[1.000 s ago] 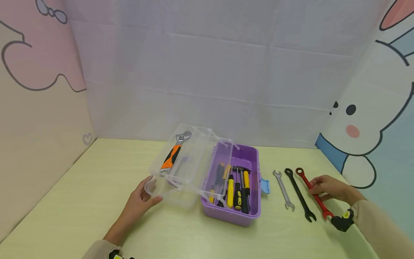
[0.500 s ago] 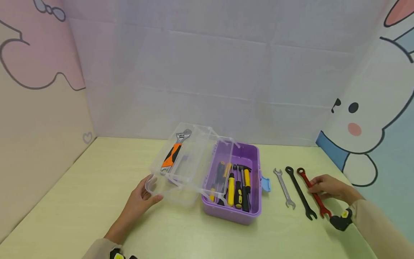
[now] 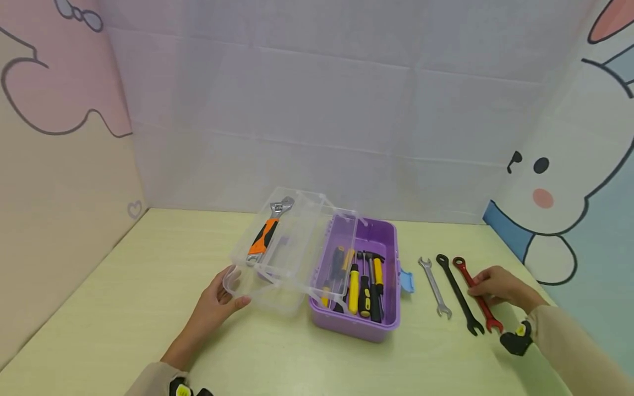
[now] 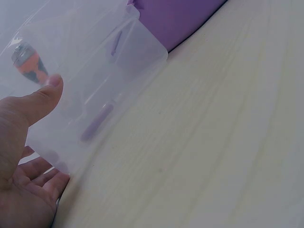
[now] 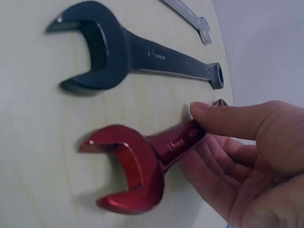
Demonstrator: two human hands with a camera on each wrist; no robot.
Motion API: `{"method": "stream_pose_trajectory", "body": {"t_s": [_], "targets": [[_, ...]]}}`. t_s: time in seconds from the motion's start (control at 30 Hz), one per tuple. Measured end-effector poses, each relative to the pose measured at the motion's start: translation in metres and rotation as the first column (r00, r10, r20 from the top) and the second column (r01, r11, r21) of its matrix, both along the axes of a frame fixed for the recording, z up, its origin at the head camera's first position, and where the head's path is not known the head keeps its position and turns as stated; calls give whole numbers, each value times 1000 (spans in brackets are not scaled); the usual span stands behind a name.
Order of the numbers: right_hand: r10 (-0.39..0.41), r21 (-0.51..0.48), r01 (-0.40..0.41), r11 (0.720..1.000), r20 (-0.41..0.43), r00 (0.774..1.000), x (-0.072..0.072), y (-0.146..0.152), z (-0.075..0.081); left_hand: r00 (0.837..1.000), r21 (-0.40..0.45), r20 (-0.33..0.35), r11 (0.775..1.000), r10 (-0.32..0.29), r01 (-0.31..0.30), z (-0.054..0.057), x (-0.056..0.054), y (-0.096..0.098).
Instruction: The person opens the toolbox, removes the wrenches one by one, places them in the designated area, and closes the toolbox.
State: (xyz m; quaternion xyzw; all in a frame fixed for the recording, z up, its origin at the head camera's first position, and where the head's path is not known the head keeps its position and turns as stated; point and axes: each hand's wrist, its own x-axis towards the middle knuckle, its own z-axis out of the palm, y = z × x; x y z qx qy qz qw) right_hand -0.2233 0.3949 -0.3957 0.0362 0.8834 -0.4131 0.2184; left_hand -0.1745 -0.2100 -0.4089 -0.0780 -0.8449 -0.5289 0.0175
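Between its thumb and fingers, my right hand (image 3: 500, 285) pinches the middle of a red combination wrench (image 5: 137, 166) at the right of the table. Beside it lie a black combination wrench (image 3: 458, 292) and a smaller silver wrench (image 3: 435, 289). My left hand (image 3: 214, 308) holds the outer edge of the toolbox's clear lid (image 4: 128, 71), thumb above and fingers at its lower edge. An orange-and-black adjustable wrench (image 3: 264, 236) lies in the clear tray (image 3: 301, 225) over the lid. The purple toolbox (image 3: 351, 328) stands open in the middle.
Inside the toolbox are yellow-and-black screwdrivers (image 3: 364, 297) and a hammer (image 3: 372, 275). A light blue latch (image 3: 407, 281) sticks out from its right side. White cloth (image 3: 317, 110) backs the table (image 3: 247, 363), with printed walls on both sides.
My right hand and the red wrench have shifted slightly left, and the wrench's open end now lies nearer the black wrench. My left hand stays at the lid.
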Motion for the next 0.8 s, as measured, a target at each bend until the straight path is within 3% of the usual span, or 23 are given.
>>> {"method": "stream_pose_trajectory", "body": {"t_s": [0.27,0.4,0.8], "targets": [[-96,147,102,984,-49,994,2,-12,3,1000,0,0,1000,-1,1,4,2,0],[-105,188,114,976,-53,993,2,-14,3,1000,-8,8,1000,4,-4,4,2,0],[-102,194,107,975,-38,994,2,-16,7,1000,-10,4,1000,8,-8,4,2,0]]}}
